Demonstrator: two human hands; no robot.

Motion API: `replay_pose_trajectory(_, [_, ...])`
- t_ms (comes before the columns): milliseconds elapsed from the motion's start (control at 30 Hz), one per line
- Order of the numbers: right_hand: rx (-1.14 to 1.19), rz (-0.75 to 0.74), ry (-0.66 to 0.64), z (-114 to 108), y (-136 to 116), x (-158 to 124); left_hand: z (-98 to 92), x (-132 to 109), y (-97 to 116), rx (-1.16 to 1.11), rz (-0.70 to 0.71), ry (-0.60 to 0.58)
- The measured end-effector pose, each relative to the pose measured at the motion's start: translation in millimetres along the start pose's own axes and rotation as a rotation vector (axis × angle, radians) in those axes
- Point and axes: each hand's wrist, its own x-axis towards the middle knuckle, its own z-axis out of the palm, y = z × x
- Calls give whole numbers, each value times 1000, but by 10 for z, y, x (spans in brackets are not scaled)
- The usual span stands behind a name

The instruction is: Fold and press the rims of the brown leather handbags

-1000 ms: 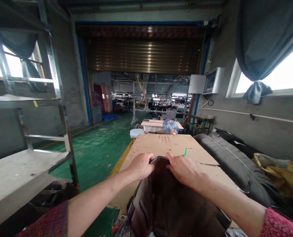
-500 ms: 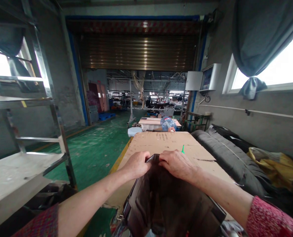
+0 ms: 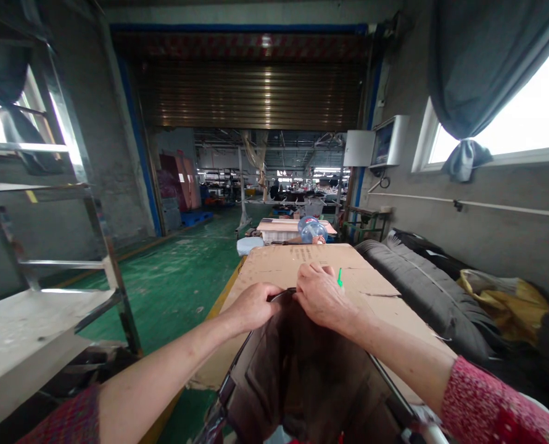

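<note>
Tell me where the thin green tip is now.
In the head view, the green tip is right of centre, just beside the right hand, against the brown cardboard.

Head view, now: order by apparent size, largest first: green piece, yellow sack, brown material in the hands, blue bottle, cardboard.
1. Brown material and cardboard: too close to rank; the material is nearer the camera.
2. Yellow sack
3. Blue bottle
4. Green piece
</note>
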Motion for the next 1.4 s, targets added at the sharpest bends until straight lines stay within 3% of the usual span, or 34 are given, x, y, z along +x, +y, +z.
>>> replay_pose_trajectory(433, [-17,10,-9,30,-22,12,19,33,-28,5,-34,22])
replay_pose_trajectory(733, [12,35,-66,-35,-88,21,71,151,-56,-18,-116,105])
replay_pose_trajectory(933, [20,29,-33,-48,-83,-1,60,195,21,145,-70,138])
replay_pose_trajectory(1133, [43,36,-20,-71,-78,-3,38,117,94,284,-130,196])
replay_pose_trajectory(1400, [84,34,-25,-59,-85,30,9,121,54,230,-119,146])
